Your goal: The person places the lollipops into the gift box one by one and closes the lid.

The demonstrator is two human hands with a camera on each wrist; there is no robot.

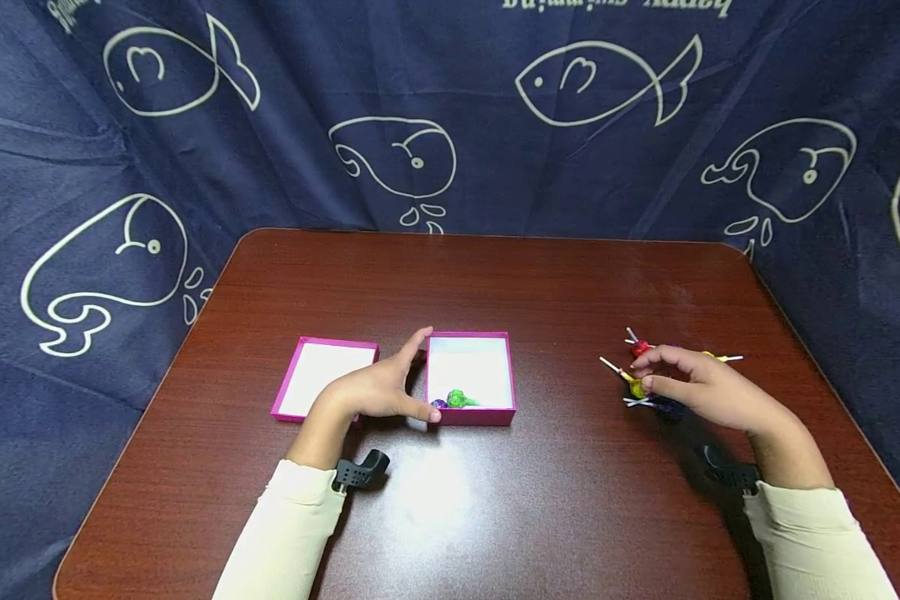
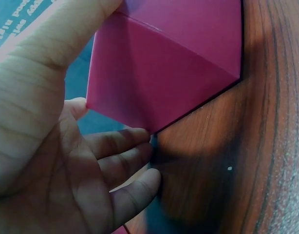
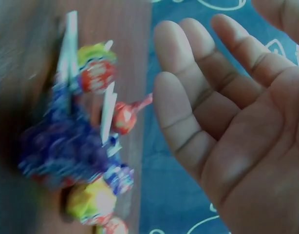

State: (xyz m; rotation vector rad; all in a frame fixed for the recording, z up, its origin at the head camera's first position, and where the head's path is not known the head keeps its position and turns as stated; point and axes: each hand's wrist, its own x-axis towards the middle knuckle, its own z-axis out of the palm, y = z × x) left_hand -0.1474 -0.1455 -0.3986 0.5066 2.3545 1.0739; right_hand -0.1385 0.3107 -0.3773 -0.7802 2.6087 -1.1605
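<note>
My left hand (image 1: 375, 393) holds a pink box (image 1: 471, 362) with a white inside, its thumb at the front left corner and its index finger at the back left corner. In the left wrist view the box's pink outer wall (image 2: 159, 73) fills the space beyond the thumb. A green lollipop (image 1: 457, 399) and a purple one (image 1: 439, 404) lie along the box's front wall. Close over a group of lollipops at the right hangs my right hand (image 1: 708, 393), fingers loosely bent around nothing. Below it show a yellow lollipop (image 1: 637, 388), a red one (image 1: 641, 348) and purple ones (image 3: 62, 146).
Left of the box, partly behind my left hand, lies a second shallow pink tray (image 1: 330, 379), white inside. All of it stands on a brown wooden table (image 1: 555, 517). A dark blue cloth (image 1: 480, 167) with white fish drawings hangs behind and at the sides.
</note>
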